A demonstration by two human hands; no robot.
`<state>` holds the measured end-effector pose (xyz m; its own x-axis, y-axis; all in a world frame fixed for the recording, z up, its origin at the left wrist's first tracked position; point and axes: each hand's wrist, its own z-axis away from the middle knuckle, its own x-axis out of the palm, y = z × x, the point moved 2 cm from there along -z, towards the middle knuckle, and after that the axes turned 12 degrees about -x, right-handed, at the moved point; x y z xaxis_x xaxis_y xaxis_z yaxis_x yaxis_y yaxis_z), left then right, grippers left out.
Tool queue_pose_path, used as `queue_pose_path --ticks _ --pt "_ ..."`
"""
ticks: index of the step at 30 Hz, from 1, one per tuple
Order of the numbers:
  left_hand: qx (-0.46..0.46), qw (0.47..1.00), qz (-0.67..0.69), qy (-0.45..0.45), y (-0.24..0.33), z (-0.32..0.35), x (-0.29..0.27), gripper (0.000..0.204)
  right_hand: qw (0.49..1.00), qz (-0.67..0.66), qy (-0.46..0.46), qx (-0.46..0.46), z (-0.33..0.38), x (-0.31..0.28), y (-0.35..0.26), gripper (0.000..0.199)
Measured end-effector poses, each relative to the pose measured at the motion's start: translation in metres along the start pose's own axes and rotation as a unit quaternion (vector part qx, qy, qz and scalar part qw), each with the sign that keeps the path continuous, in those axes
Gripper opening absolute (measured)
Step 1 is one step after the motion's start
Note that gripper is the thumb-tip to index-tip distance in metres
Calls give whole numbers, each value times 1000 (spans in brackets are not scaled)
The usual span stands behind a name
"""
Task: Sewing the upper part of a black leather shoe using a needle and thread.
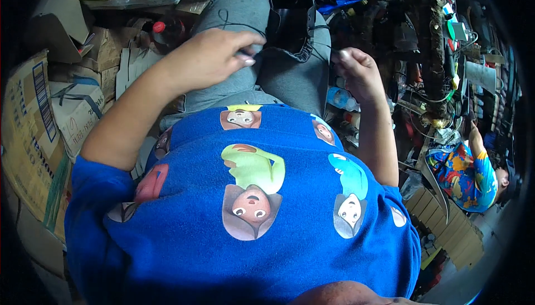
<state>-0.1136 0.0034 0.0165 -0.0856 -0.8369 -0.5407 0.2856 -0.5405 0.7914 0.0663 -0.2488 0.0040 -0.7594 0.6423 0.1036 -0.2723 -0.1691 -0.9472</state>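
A black shoe (292, 18), its dark hollow facing up, rests between my thighs in grey trousers. Thin black thread (321, 45) runs from its right side toward my right hand (359, 71), whose fingers are pinched on it. At the shoe's left, my left hand (231, 51) has its fingers curled together over my thigh; what it holds, if anything, is hidden. Another length of thread loops over my left knee, above that hand.
Cardboard boxes (33, 132) and a white package (75, 115) stand at the left, near a red-capped bottle (167, 31). Clear plastic bottles (340, 99) lie by my right leg. Clutter fills the right side, where another person (465, 174) in a multicoloured shirt sits.
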Motion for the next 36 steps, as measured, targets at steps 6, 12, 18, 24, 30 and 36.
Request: queue_pose_path --ticks 6,12,18,24,30,36 --pt "-86 992 13 -97 -13 6 -36 26 951 -273 -50 -135 6 -30 -11 25" --pt "115 955 -194 194 7 -33 4 27 925 366 60 -81 -6 0 7 27" --pt "116 982 -133 64 5 -44 -5 13 778 600 20 -187 -11 1 14 34" --pt "-77 984 -161 4 -31 -34 -56 20 809 552 25 -199 -12 0 29 35" --pt "-44 708 705 2 32 -67 -14 41 786 584 10 -202 -10 8 23 33" --pt "-42 725 671 -146 -46 -84 -42 46 749 624 -5 -223 5 -5 34 31"
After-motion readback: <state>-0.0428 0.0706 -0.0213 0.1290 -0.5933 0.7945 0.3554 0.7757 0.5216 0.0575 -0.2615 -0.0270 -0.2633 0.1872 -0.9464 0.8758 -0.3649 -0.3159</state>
